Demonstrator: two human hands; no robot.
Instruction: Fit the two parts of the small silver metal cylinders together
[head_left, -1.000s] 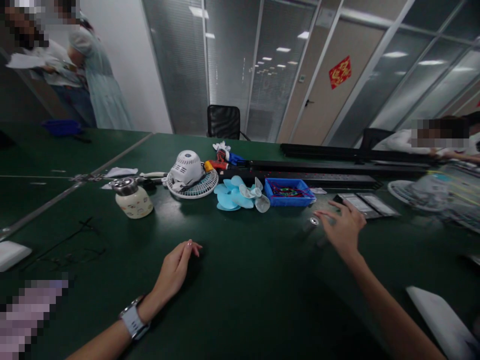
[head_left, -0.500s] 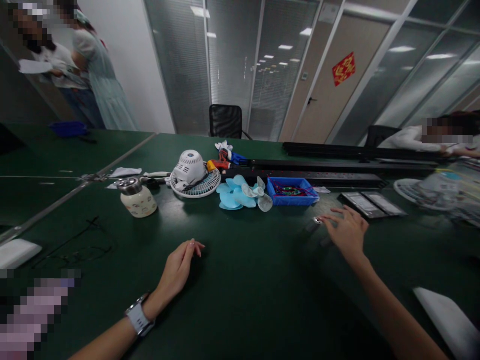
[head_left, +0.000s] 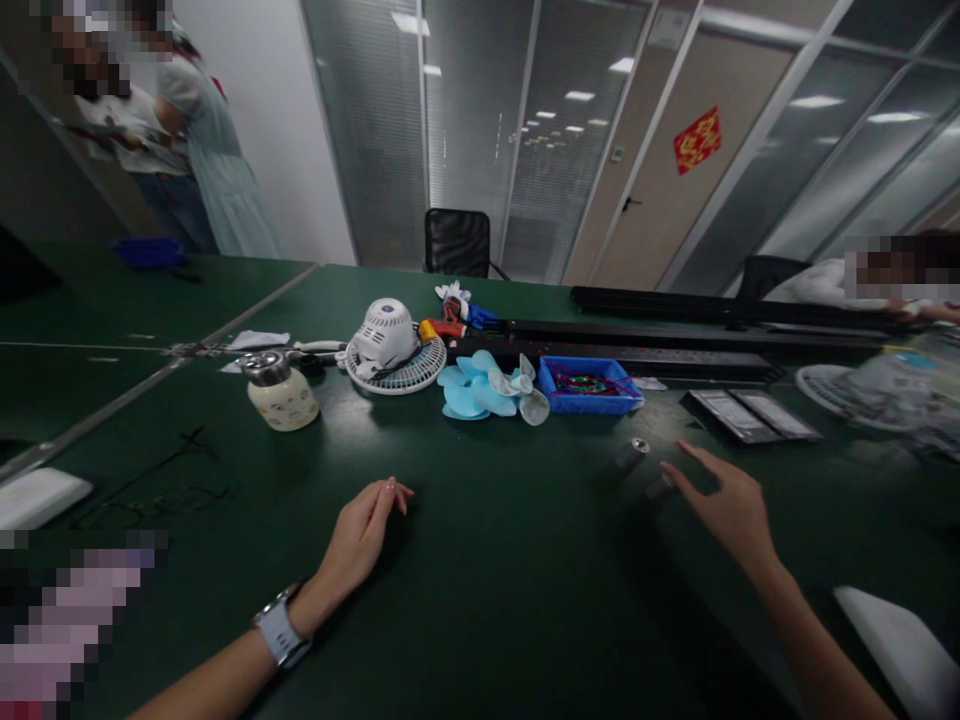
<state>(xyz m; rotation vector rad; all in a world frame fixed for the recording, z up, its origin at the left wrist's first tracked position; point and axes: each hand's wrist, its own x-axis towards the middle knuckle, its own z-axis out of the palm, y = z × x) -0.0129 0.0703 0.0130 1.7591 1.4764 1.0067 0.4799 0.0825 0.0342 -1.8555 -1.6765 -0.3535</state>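
My right hand [head_left: 724,505] hovers over the right part of the green table, thumb and fingers spread, nothing between them. Just left of its fingertips a small shiny metal piece [head_left: 639,446] stands on the tabletop; its exact kind is too small to make out. My left hand [head_left: 373,525] rests on the table left of centre, thumb pressed against curled fingers, and no object shows in it. A watch with a pale strap [head_left: 280,632] is on the left wrist.
Along the back stand a cream jar [head_left: 283,400], a white fan housing [head_left: 386,335] on its grille, blue fan blades [head_left: 476,388], a blue bin [head_left: 591,400] of wires, an orange power tool [head_left: 448,327], black rails [head_left: 645,335] and a flat black case [head_left: 750,415]. People are beyond the table.
My right hand has let go of the small metal piece and drawn back to the right and down, its fingers opening. The left hand stays in place. The view has shifted slightly.
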